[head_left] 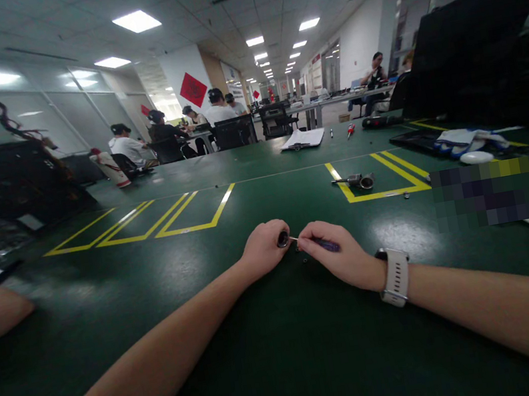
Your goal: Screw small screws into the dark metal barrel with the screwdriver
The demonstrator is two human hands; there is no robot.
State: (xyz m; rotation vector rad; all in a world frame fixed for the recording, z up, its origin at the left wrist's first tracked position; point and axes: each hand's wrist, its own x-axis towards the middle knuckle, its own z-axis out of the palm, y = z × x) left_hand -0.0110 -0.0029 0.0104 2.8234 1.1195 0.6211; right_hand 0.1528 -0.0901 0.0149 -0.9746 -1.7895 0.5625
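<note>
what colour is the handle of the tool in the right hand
The handle looks dark purple, seen in the head view.

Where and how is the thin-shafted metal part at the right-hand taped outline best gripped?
I'd pinch the metal part around its thicker middle, coming down from above, thumb on the near side and fingers on the far side. It lies flat with its length running left to right: thin shaft at left, wider cup-like end at right, so the middle looks the steadier hold.
</note>
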